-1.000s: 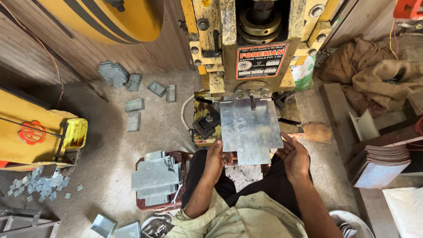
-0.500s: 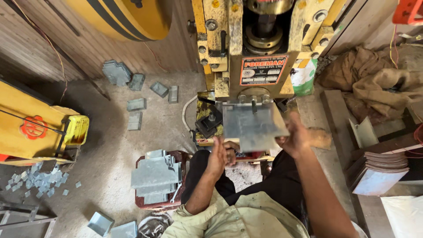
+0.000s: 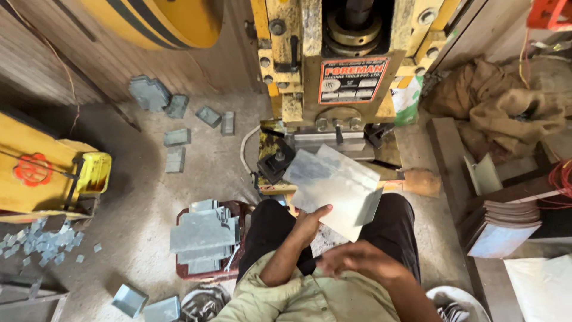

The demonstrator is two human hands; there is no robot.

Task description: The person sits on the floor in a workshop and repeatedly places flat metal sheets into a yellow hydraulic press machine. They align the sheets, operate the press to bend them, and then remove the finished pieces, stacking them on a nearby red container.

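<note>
Workshop floor (image 3: 149, 197); red-labelled yellow press (image 3: 333, 65)

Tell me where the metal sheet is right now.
In the head view, the metal sheet sits centre frame, tilted, held by the left hand just below the yellow press.

1. The big yellow press (image 3: 333, 65) stands right in front and blocks the way ahead.
2. The metal sheet (image 3: 333, 188) fills the room between the press and the knees.
3. The stack of cut plates (image 3: 205, 235) sits on the left.
4. Bare floor (image 3: 143, 197) lies open farther left.
</note>
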